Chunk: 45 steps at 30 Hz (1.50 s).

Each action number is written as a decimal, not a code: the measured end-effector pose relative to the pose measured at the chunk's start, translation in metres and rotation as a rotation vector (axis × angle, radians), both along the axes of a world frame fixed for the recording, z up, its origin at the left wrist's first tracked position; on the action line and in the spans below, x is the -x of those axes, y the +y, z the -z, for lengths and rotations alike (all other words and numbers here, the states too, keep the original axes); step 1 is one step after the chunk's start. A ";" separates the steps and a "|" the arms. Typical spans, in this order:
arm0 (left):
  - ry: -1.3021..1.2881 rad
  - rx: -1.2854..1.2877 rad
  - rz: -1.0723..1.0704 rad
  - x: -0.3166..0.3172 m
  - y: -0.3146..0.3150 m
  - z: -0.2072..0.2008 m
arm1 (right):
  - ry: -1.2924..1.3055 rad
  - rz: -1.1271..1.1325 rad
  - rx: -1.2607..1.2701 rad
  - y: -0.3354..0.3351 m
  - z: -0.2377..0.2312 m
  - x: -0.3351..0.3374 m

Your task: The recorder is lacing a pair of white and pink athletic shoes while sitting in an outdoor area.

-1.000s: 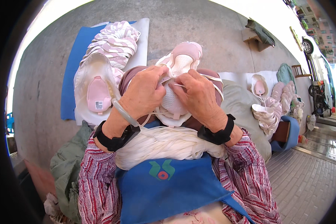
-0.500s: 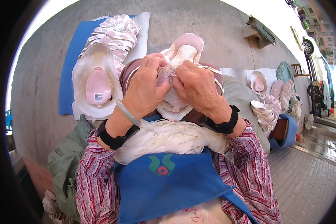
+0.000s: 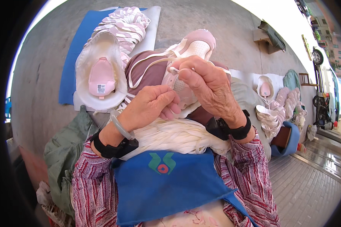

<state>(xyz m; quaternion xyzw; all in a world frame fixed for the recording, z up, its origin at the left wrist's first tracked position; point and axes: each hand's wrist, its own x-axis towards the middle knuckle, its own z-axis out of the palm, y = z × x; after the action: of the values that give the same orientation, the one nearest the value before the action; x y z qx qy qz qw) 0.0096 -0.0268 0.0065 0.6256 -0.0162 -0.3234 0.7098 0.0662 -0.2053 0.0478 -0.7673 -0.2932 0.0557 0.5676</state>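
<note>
- One pink-and-white shoe upper (image 3: pixel 201 37) lies over the person's knees, on mauve fabric (image 3: pixel 151 70); taking it as the middle of the dial, its rounded far end points a little past twelve o'clock.
- The right hand (image 3: pixel 210 84), at four o'clock, covers part of the upper; its thumb and forefinger are pinched together on a short bit of white lace (image 3: pixel 173 69). More lacing loops over the mauve fabric toward nine o'clock.
- The left hand (image 3: pixel 146 108), between seven and eight o'clock, is loosely curled with its fingertips turned inward; I cannot tell whether anything sits inside the fingers. The two hands are near each other but apart.
- Both wrists wear black straps, and a pale bangle (image 3: pixel 121 126) rings the left one.
- At six o'clock a thick bundle of white laces (image 3: pixel 174 136) lies across the lap, with a blue apron (image 3: pixel 170 193) below it.
- At nine o'clock sits an open upper with a pink insole (image 3: pixel 101 73); at ten, a stack of uppers (image 3: pixel 127 28) rests beside it, with a blue mat (image 3: pixel 91 23) underneath.
- At eight o'clock slumps a crumpled green sack (image 3: pixel 70 162).
- At two o'clock, well apart, dark cloth (image 3: pixel 272 34) drapes a box (image 3: pixel 260 36).
- At four o'clock, more uppers (image 3: pixel 282 104) are heaped near a blue seat (image 3: pixel 294 138).
</note>
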 end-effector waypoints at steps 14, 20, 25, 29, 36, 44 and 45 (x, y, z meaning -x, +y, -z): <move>0.567 0.598 -0.297 -0.033 -0.060 -0.020 | 0.490 -1.187 -0.202 -0.057 -0.078 0.064; 0.109 0.250 -0.065 0.004 -0.043 -0.039 | 0.737 0.206 0.195 -0.081 -0.043 0.038; -0.375 0.102 0.266 0.030 -0.038 -0.062 | 0.334 0.241 0.422 -0.040 -0.004 0.038; -0.562 0.173 0.299 0.037 -0.047 -0.063 | 0.073 0.237 0.541 -0.028 0.012 0.026; -0.898 0.255 0.334 0.041 -0.037 -0.068 | 0.072 0.216 0.469 -0.038 0.023 0.007; -0.762 0.201 0.598 0.053 -0.056 -0.060 | 0.944 0.111 -0.061 -0.038 -0.021 0.044; -0.752 0.192 0.648 0.052 -0.071 -0.060 | 1.021 0.116 -0.167 -0.029 -0.019 0.047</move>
<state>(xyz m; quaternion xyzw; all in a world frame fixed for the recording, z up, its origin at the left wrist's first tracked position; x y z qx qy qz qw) -0.0428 -0.0980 0.0668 0.5936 -0.4939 -0.2764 0.5722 0.0188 -0.2342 0.0671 -0.6095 0.0604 0.3678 0.6997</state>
